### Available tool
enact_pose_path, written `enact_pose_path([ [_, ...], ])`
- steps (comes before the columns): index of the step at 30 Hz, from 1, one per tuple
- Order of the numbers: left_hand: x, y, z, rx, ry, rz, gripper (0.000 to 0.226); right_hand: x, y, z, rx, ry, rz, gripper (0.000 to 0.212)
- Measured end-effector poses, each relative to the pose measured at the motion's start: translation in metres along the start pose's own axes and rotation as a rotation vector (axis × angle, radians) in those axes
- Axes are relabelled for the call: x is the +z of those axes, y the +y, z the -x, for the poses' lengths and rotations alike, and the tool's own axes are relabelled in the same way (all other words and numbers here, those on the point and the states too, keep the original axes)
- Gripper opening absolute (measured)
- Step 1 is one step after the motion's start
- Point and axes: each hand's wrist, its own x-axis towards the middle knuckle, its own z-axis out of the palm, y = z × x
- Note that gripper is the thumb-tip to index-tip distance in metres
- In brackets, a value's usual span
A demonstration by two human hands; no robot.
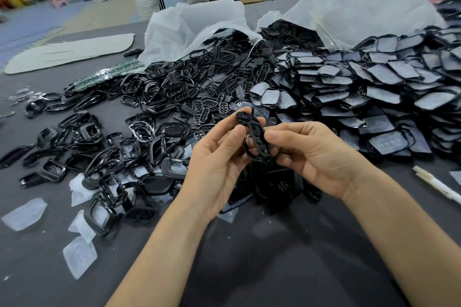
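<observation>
Pinched from both sides: black button frame (254, 136) | left hand (217, 159) on left edge | right hand (316, 157) on right edge | long axis far-to-near, midway between

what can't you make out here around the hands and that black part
- Head view, black part: full shape unclear, partly covered by fingers of the left hand and right hand.
- Head view, white pen: cut off by the right edge.
- Head view, green boards: too small and blurred for detail.
</observation>
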Motion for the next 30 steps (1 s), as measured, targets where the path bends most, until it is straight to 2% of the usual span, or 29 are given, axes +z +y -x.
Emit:
enact_pose_path([
  [6, 0.001, 0.003, 0.0, 0.01, 0.08, 0.021, 0.021, -0.001, 0.0, -0.001, -0.052, 0.018, -0.066, 0.015],
  [11, 0.001, 0.002, 0.0, 0.011, 0.077, -0.001, 0.022, 0.0, -0.001, 0.001, -0.124, 0.043, -0.056, 0.008],
  [15, -0.001, 0.001, 0.0, -0.006, 0.033, -0.012, 0.02, 0.003, -0.006, 0.005, -0.189, -0.035, -0.088, 0.005],
  [19, -0.003, 0.0, 0.0, -0.026, 0.059, -0.008, 0.016, 0.001, -0.004, 0.006, -0.211, -0.086, -0.038, 0.007],
  [21, -0.003, -0.001, -0.001, -0.028, 0.068, 0.002, 0.012, -0.002, -0.003, 0.003, -0.26, -0.074, 0.045, 0.011],
  [25, -0.003, -0.001, -0.001, -0.036, 0.066, -0.004, 0.021, -0.009, -0.004, 0.002, -0.354, -0.002, 0.338, 0.027],
  [30, -0.002, -0.007, 0.0, -0.076, 0.06, -0.043, 0.014, -0.009, -0.007, 0.005, -0.45, 0.015, 0.715, 0.031],
])
